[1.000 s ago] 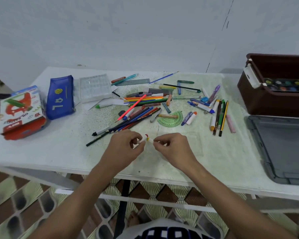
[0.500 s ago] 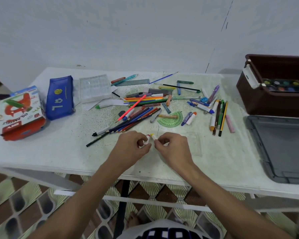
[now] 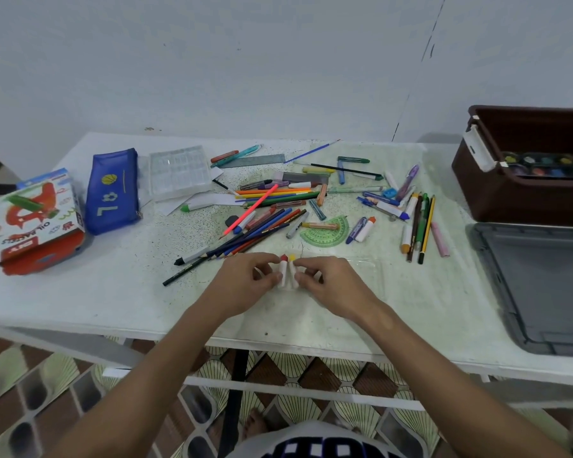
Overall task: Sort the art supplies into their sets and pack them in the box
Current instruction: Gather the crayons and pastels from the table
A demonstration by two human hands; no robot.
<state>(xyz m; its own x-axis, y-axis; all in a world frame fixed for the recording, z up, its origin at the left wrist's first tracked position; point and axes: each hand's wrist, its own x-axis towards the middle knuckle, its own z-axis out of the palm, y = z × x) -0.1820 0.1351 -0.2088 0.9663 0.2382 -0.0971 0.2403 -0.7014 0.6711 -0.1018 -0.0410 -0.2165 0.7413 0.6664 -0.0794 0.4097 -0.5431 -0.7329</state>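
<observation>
Pale worktop (image 3: 80, 292) against a bare white wall: sorting barely begun, nearly everything loose.

Both hands are at the near middle, the left hand (image 3: 245, 284) pinching a red-tipped white crayon (image 3: 282, 271) and the right hand (image 3: 331, 285) pinching a yellow-tipped one (image 3: 292, 271), the two held side by side, touching, tips pointing away. I judge this as pairing a set, not packing. Behind them the scatter of pencils and pens (image 3: 272, 209) lies unsorted, with a green protractor (image 3: 328, 231) among them. The brown box (image 3: 516, 200) at the far right holds only a paint palette (image 3: 543, 165); its grey lid (image 3: 543, 285) lies off, in front. The oil pastels carton (image 3: 37, 219), blue pencil case (image 3: 111, 190) and clear tray (image 3: 179, 171) sit at the left, not yet packed.
</observation>
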